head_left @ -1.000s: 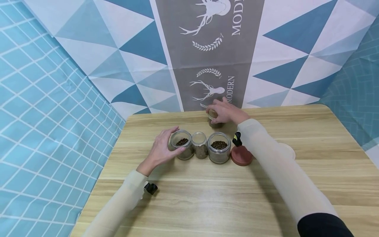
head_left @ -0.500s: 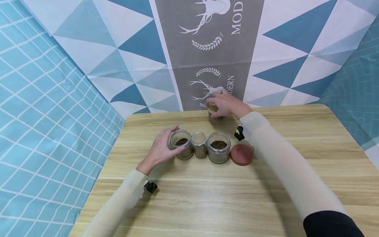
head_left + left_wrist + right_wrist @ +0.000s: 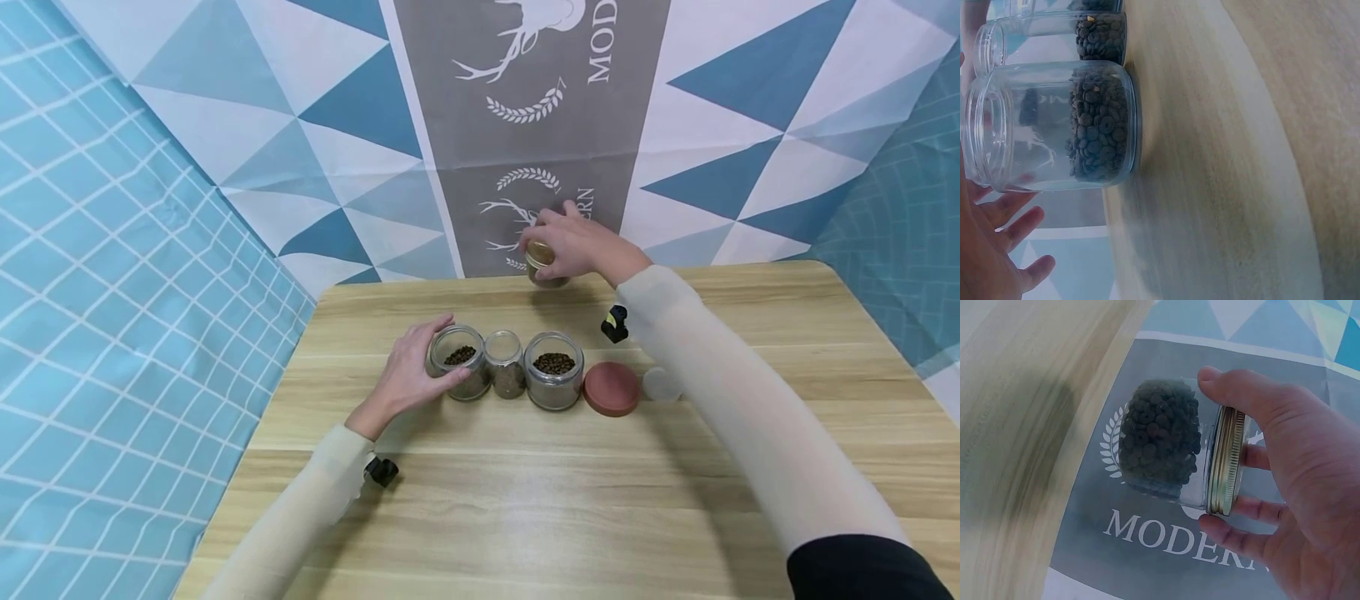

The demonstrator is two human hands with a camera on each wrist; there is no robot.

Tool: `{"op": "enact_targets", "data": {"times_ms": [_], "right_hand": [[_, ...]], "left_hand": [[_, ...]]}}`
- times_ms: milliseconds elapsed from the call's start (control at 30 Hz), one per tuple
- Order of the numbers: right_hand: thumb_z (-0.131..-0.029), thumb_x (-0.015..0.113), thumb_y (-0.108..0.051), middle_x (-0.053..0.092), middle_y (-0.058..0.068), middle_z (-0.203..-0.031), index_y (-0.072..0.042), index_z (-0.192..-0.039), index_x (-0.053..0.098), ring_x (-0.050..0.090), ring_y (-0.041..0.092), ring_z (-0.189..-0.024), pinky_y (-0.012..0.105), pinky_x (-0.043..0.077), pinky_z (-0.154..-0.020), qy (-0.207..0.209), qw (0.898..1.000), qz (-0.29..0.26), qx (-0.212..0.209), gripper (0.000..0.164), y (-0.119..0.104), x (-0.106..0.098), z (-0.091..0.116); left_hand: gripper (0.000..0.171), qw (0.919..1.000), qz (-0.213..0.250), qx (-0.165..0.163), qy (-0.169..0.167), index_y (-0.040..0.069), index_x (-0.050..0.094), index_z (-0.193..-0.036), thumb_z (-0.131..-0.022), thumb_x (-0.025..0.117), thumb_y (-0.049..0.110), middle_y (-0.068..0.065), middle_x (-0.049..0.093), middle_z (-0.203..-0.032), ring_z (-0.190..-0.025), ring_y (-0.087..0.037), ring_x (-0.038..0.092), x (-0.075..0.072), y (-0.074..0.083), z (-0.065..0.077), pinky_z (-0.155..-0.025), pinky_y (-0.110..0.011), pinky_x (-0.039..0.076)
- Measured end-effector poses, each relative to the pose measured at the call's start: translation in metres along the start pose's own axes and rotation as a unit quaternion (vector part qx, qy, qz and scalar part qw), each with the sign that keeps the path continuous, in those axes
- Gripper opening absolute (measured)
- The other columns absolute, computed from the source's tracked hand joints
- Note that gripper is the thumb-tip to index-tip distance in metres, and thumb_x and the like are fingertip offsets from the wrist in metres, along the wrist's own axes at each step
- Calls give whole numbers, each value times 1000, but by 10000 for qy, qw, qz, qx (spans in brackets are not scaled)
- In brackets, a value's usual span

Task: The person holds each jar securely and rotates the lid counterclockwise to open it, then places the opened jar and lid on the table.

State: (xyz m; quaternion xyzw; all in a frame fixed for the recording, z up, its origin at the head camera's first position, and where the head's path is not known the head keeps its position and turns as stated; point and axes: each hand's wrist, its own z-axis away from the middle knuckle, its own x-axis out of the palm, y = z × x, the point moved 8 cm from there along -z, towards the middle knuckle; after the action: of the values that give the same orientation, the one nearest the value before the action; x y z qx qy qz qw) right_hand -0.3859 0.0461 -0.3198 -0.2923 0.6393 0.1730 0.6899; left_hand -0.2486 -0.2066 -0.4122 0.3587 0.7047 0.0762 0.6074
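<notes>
My right hand [image 3: 577,247] grips a glass jar [image 3: 1160,437] by its gold screw lid [image 3: 1229,462]. Dark pellets partly fill this jar, which hangs above the table's back edge. In the head view, the left hand [image 3: 405,367] holds a wide lidless glass jar [image 3: 471,385] with thumb and forefinger round its side. Its other fingers [image 3: 1025,228] lie loose behind the jar in the left wrist view. Dark pellets fill about half of that jar. Beside it stand a narrower glass jar [image 3: 508,380] and another wide lidless one [image 3: 553,392], both with pellets inside.
Right of the row lies a round red lid [image 3: 612,389], and past it a pale, translucent disc [image 3: 662,383]. The wooden table [image 3: 480,500] ends at the back against a patterned wall cloth [image 3: 525,150]. A blue grid cloth [image 3: 135,333] hangs along the left.
The right hand has risen toward the wall cloth, lifting the gold-lidded jar off the table. With the forearm shifted right, the pale disc shows. The left hand stays at its jar.
</notes>
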Motion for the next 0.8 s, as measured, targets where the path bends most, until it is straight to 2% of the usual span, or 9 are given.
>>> {"op": "enact_targets", "data": {"times_ms": [367, 567, 800], "right_hand": [[-99, 86, -39, 58, 17, -151, -25, -151, 66, 43, 40, -125, 55, 54, -97, 334, 9992, -44, -207, 58, -9, -3, 11], [-97, 88, -39, 57, 16, -156, -26, -149, 67, 44, 41, -128, 58, 57, -98, 542, 9982, -178, -199, 57, -15, -3, 21], [-96, 91, -34, 56, 21, -158, -22, -145, 69, 44, 49, -134, 68, 48, -111, 1037, 9923, -642, -201, 55, -10, -8, 33]], "left_hand": [[106, 10000, 9, -75, -52, 11, 46, -171, -87, 75, 69, -19, 60, -166, -155, -45, 53, 2, -1, 1, -131, -76, 36], [105, 10000, -5, -55, -53, 10, 46, -170, -87, 75, 67, -19, 60, -166, -156, -45, 53, 2, 1, 0, -131, -76, 37], [104, 10000, 2, -23, -22, 8, 47, -169, -87, 76, 64, -19, 61, -166, -155, -45, 54, 1, 3, -1, -130, -76, 37]]}}
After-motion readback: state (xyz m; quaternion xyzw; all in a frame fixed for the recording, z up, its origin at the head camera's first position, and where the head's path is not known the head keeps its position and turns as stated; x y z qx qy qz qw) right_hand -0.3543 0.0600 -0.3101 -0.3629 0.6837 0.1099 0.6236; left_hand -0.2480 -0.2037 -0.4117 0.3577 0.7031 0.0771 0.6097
